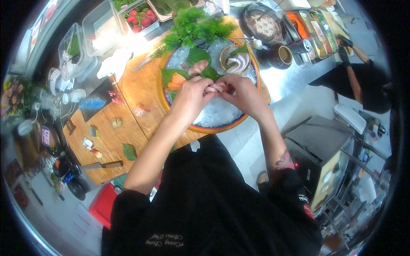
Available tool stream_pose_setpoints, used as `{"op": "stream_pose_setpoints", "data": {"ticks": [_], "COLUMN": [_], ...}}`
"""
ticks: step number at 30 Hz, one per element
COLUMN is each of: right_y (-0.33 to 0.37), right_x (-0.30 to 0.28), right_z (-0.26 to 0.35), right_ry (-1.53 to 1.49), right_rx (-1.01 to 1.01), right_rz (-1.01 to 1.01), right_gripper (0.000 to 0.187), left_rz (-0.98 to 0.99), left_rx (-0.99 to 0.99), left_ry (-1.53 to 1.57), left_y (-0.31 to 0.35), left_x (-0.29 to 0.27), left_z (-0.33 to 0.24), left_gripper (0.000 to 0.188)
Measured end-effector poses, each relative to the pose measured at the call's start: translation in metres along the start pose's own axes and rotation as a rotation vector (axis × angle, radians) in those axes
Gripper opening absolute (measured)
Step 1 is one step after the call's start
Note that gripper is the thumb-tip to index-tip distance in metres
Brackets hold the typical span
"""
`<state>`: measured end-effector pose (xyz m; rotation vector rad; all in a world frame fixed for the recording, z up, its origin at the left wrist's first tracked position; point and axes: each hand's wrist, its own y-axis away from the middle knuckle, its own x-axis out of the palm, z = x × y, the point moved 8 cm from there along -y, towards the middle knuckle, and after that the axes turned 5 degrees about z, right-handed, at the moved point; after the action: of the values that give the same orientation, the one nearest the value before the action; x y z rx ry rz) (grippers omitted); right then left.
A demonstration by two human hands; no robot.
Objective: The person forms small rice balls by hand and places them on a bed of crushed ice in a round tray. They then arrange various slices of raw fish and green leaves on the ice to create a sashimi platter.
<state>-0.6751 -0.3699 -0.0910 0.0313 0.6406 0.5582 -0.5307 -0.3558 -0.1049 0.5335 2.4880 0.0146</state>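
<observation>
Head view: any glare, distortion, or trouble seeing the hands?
In the head view, glare whites out parts of the clear container and metal counter; edges bow toward its dark rim; in that view, left hand and right hand are well lit, the pink-and-white piece between them partly covered.

The bare left forearm (pixel 154 154) is slanting up and rightward from a short black fabric sleeve (pixel 128 210). The bare right forearm (pixel 269 132), bearing a red-and-dark tattoo (pixel 284 160) near its sleeve hem, is slanting up and leftward. The left hand (pixel 191 98) and the right hand (pixel 243 94) are facing each other, backs uppermost, fingertips close together. On each hand, the thumb is opposing the curled fingers in a pinch grip.
</observation>
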Motion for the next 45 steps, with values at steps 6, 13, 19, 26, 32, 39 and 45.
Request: {"op": "stream_pose_setpoints", "data": {"ticks": [6, 13, 19, 26, 32, 39, 45], "right_y": [-0.012, -0.010, -0.009, -0.009, -0.018, -0.015, -0.012], "right_x": [0.005, 0.009, 0.006, 0.005, 0.012, 0.009, 0.005], "right_z": [-0.008, -0.003, -0.015, -0.012, -0.025, -0.018, -0.007], "right_ry": [-0.029, -0.036, -0.157, 0.102, 0.047, 0.050, 0.058], "right_rx": [-0.050, -0.100, 0.045, -0.019, 0.035, 0.037, 0.025], "right_rz": [0.045, -0.040, -0.027, 0.018, 0.016, 0.010, -0.041], "right_gripper": [0.024, 0.022, 0.033, 0.052, 0.033, 0.023, 0.023], "left_rz": [-0.127, -0.128, -0.260, -0.239, -0.247, -0.246, -0.264], "left_rx": [0.028, -0.059, -0.098, -0.123, -0.106, 0.016, 0.019], "left_ry": [-0.054, -0.062, -0.386, -0.170, -0.168, -0.091, -0.112], "left_y": [0.002, 0.005, 0.011, 0.003, 0.007, 0.005, 0.001], "left_x": [-0.001, -0.008, -0.017, -0.002, -0.002, -0.004, -0.002], "left_z": [-0.003, -0.008, -0.024, -0.001, 0.000, -0.009, 0.002], "left_gripper": [0.026, 0.046, 0.072, 0.078, 0.067, 0.057, 0.046]}}
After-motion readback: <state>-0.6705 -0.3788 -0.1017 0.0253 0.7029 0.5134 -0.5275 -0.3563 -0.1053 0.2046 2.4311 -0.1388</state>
